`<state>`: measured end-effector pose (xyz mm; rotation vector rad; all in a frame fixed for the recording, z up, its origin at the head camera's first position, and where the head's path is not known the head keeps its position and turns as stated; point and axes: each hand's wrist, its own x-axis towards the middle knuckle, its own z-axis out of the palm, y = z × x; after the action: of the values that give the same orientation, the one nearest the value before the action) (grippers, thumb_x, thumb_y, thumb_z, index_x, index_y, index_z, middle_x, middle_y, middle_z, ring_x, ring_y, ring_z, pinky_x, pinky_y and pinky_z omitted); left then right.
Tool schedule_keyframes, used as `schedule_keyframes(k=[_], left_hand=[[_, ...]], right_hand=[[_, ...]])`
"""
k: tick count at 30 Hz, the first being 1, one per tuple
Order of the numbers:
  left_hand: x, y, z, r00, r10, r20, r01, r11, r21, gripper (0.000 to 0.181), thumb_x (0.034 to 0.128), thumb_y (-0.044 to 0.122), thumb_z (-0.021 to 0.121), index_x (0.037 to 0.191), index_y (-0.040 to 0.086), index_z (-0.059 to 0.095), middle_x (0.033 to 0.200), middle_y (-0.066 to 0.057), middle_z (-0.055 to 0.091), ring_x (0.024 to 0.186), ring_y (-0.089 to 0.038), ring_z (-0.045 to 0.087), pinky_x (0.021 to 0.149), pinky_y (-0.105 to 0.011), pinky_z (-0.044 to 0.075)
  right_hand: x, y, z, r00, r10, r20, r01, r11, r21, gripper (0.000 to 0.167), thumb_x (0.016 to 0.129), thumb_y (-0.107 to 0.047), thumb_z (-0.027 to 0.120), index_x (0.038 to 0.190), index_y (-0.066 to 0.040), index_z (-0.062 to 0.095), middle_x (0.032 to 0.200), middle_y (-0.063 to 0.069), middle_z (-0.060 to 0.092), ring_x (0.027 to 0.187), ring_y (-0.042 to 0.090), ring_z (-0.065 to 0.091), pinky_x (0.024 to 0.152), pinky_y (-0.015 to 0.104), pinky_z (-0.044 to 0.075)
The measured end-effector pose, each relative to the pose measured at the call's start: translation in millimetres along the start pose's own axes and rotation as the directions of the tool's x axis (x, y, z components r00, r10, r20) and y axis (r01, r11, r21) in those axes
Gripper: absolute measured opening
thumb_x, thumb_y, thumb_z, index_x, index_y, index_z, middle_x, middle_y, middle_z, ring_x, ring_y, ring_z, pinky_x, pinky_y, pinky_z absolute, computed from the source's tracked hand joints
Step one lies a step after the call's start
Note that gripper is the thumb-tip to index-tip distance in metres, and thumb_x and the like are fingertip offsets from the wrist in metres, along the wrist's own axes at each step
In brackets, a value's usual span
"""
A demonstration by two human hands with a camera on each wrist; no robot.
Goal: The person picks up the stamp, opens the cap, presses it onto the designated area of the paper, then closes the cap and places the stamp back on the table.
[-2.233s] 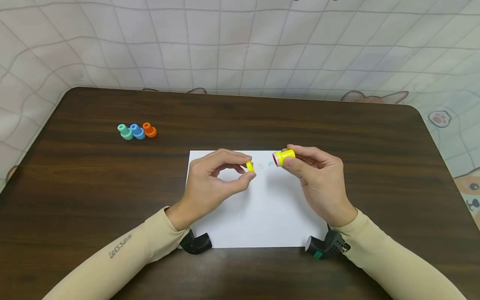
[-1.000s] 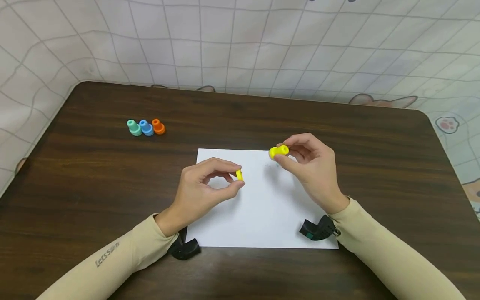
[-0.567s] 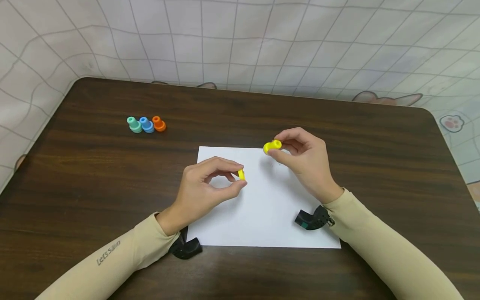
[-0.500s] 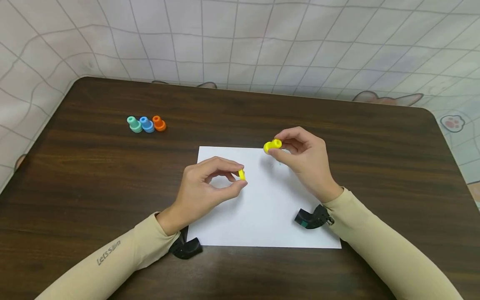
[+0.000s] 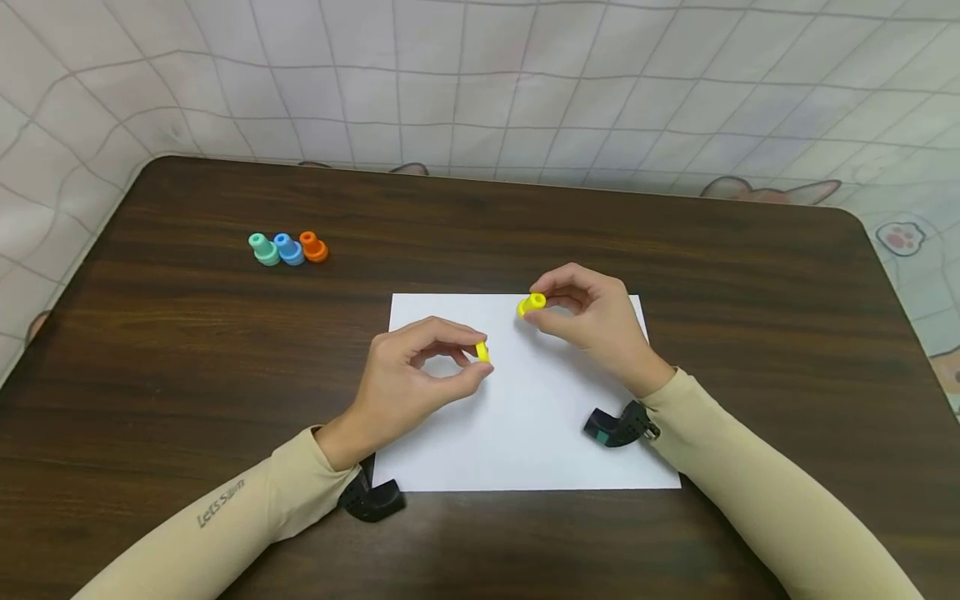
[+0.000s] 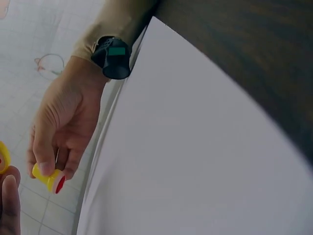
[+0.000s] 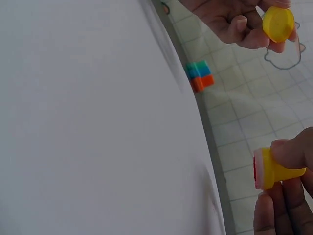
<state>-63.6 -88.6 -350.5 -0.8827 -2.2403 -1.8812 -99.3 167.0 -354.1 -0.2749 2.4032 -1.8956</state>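
Between thumb and fingertips, my left hand [image 5: 420,367] pinches a small yellow cap [image 5: 482,352], raised over a white sheet of paper [image 5: 517,442]. My right hand [image 5: 596,321] pinches a yellow toy stamp [image 5: 531,305] by its narrow handle near the sheet's far edge. In the left wrist view the red face of the stamp [image 6: 48,178] shows, turned aside and apart from the paper. The right wrist view shows its pale rim [image 7: 259,169] and the closed top of the cap [image 7: 279,24]. My right hand covers part of the sheet's far edge.
On the dark wooden table [image 5: 187,350], a green stamp [image 5: 264,250], a blue stamp [image 5: 288,249] and an orange stamp [image 5: 313,247] stand in a row at the back left. A grid-patterned cloth [image 5: 480,83] hangs behind the table. Black wrist cameras sit under both wrists.
My right hand has brought the stamp leftward and tipped it so its handle end faces up; its red face no longer shows in the head view. My left hand still pinches the cap.
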Motion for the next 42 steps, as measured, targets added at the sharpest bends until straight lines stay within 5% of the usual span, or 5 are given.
schedule_keyframes(k=[10, 42], left_hand=[[-2.2, -2.0, 1.6, 0.999, -0.038, 0.003, 0.038, 0.999, -0.004, 0.030, 0.0784, -0.004, 0.086, 0.106, 0.002, 0.076, 0.098, -0.010, 0.079, 0.083, -0.011, 0.071, 0.086, -0.029, 0.065], [-2.6, -1.8, 2.3, 0.999, -0.052, 0.012, 0.052, 0.999, 0.017, 0.030, 0.0779, -0.004, 0.086, 0.105, 0.001, 0.076, 0.098, -0.010, 0.079, 0.082, -0.010, 0.071, 0.086, -0.024, 0.064]], right_hand=[[2.5, 4.8, 0.5, 0.998, 0.045, 0.043, -0.038, 0.988, -0.149, 0.027, 0.083, -0.010, 0.086, 0.107, -0.010, 0.074, 0.108, 0.007, 0.074, 0.093, 0.013, 0.070, 0.089, 0.015, 0.059], [5.5, 6.8, 2.6, 0.997, -0.007, 0.070, 0.026, 0.962, -0.273, 0.028, 0.083, -0.012, 0.087, 0.109, -0.016, 0.077, 0.102, 0.003, 0.076, 0.084, 0.016, 0.065, 0.076, 0.014, 0.055]])
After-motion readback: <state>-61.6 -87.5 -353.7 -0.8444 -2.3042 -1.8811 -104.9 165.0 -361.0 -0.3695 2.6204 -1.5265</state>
